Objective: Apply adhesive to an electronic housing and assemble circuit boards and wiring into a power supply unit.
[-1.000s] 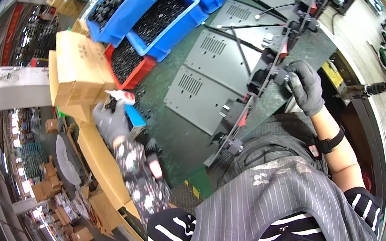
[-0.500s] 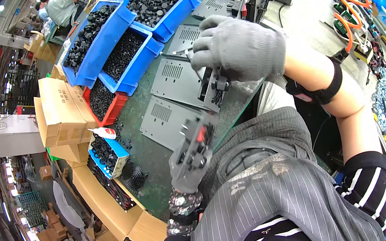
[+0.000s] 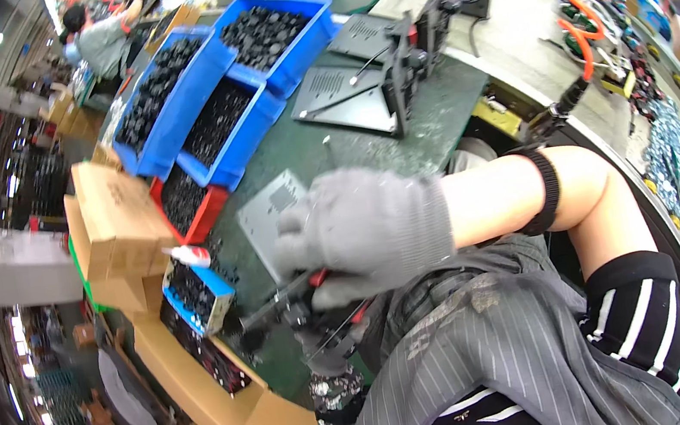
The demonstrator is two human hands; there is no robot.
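Observation:
Both my hands wear grey gloves and meet low in front of my apron. My right hand [image 3: 372, 225] is closed round a black fitting with a red piece [image 3: 317, 278], blurred by motion. Just below, my left hand [image 3: 329, 353] is partly hidden and closed on a black-fitted part with a red piece [image 3: 360, 311]. Beside my right fingers is a grey slotted metal panel [image 3: 274, 209]; I cannot tell whether it lies flat or is lifted. Farther off on the green bench lie a slotted panel [image 3: 335, 84] with black fittings [image 3: 406, 64] along its edge and another panel [image 3: 363, 34].
Blue bins [image 3: 297, 60] of small black parts and a red bin [image 3: 205, 214] stand at the left. A white bottle [image 3: 188, 256], a small blue box [image 3: 212, 304] and cardboard boxes [image 3: 125, 217] are nearby. Orange coiled hose [image 3: 583, 39] hangs at right; a person [image 3: 100, 42] works far left.
My right hand has come from the panel row down and left to my left hand. Fewer panels lie in the row, and green bench top shows there.

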